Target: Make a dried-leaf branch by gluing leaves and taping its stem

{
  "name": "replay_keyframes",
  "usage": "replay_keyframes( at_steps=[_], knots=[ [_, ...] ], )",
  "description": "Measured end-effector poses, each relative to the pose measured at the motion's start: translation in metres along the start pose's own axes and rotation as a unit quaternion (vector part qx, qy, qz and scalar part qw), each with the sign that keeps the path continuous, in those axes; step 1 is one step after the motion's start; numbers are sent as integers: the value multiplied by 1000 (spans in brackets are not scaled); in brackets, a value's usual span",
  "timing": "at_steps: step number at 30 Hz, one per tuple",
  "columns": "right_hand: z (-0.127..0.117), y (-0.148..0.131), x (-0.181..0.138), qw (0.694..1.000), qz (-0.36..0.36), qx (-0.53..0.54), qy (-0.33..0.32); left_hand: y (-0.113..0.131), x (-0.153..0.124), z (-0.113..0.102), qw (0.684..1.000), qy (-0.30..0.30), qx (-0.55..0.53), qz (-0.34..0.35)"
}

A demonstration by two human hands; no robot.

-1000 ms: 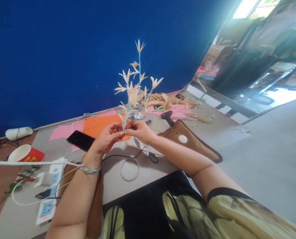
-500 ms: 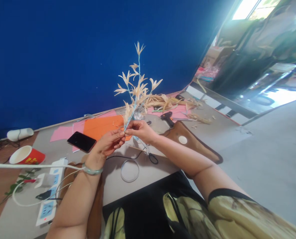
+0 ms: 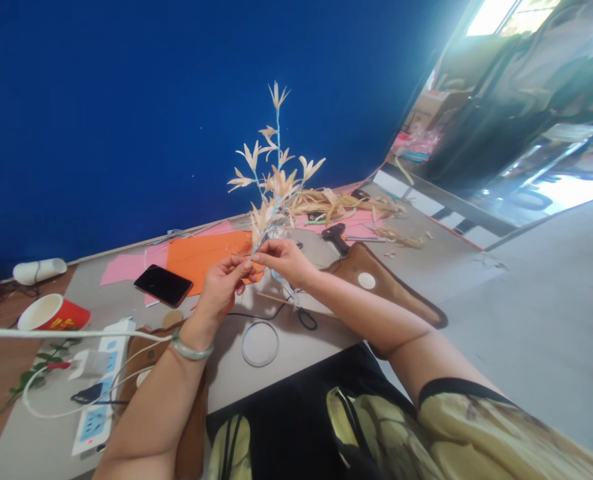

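A branching spray of pale, dried-husk flowers (image 3: 282, 181) stands upright above the table, its stems wrapped in light blue. At its lower end my left hand (image 3: 226, 280) pinches the stem between thumb and fingers. My right hand (image 3: 284, 260) grips the same stem just above and to the right, fingertips close to the left thumb. The stem's bottom end is hidden by the fingers. Behind the hands lies an orange sheet (image 3: 196, 257), and a black phone (image 3: 163, 285) rests to the left of them.
Dried husks (image 3: 331, 203) lie over pink paper at the back. A glue gun (image 3: 337, 237) sits near a brown board (image 3: 391, 283). On the left are a red paper cup (image 3: 69, 313), a white power strip (image 3: 94, 420) with cables, and a wire ring (image 3: 260, 344) in front.
My left hand has turned and shifted slightly right along the stem. The lower flowers have rotated a little, showing more of their petals. The right hand stays almost in place.
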State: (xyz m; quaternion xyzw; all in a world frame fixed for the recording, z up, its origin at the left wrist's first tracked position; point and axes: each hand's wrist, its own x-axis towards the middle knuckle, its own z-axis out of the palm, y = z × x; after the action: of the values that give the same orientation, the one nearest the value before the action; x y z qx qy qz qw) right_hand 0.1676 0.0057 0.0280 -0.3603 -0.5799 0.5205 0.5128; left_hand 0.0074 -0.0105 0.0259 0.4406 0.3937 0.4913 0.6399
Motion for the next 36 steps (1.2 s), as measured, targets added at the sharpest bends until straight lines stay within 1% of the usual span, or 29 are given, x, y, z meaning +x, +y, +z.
replay_keyframes(
  at_steps=[2,7,13,17,19,23,25,29,36],
  knots=[
    [0,1,1,1000,3,-9,-1,-1,-1,1,1000,19,8,12],
    [-1,4,4,1000,3,-24,-6,-1,-2,2,1000,17,9,-7],
    [6,5,4,996,-22,-75,34,-8,-6,9,996,75,5,56],
    [9,3,5,993,-51,-100,35,-10,-7,10,990,97,32,94],
    [8,4,5,994,-50,-94,27,-9,-7,8,992,84,33,86],
    [3,8,5,998,-22,-61,2,-5,-4,3,999,31,11,20],
    [1,10,5,999,-11,-47,-9,-3,-3,2,1000,17,9,4],
    [-2,11,6,999,-9,-34,-25,-2,-2,0,1000,-5,13,-1],
    [-2,10,6,997,-25,-66,-29,-2,-1,-2,999,3,28,19]
  ],
)
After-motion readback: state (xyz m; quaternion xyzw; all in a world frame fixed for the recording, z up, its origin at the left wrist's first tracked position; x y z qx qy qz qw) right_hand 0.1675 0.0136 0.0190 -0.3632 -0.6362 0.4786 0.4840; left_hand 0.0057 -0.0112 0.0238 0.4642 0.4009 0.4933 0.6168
